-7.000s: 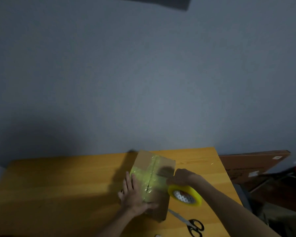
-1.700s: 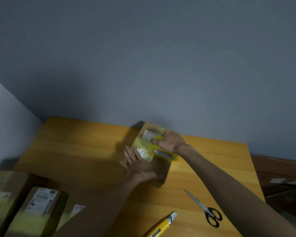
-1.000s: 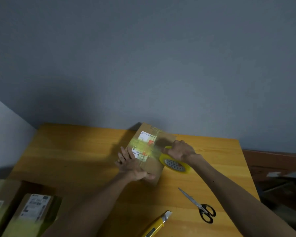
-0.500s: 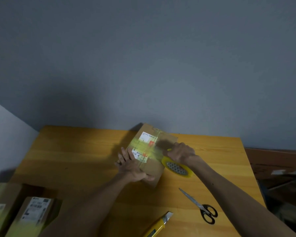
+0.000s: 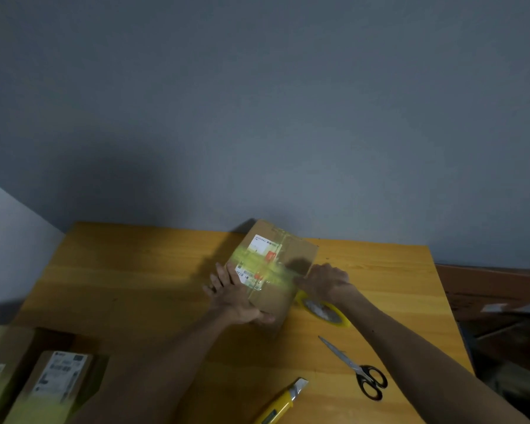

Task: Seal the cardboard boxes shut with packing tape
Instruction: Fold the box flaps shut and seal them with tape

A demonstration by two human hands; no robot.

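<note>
- On the worktop (image 5: 135, 270), the box (image 5: 276, 270) sits near the far edge; a yellow tape band crosses its top, over the label.
- Left hand (image 5: 236, 298) lies flat on the box's near-left corner, fingers spread wide: press firmly so the box cannot slide.
- Right hand (image 5: 328, 283), at the box's right edge, fingers closed on the tape roll (image 5: 323, 310): pull the strip taut down the side before cutting.
- Scissors (image 5: 358, 368) lie nearer than the box.

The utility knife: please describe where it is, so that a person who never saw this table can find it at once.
Look at the wooden table, along its near edge, in front of the cardboard box that both hands work on. The utility knife lies there, left of the scissors. It alone has a yellow body with a short grey blade end; the scissors are metal with black handles.
</note>
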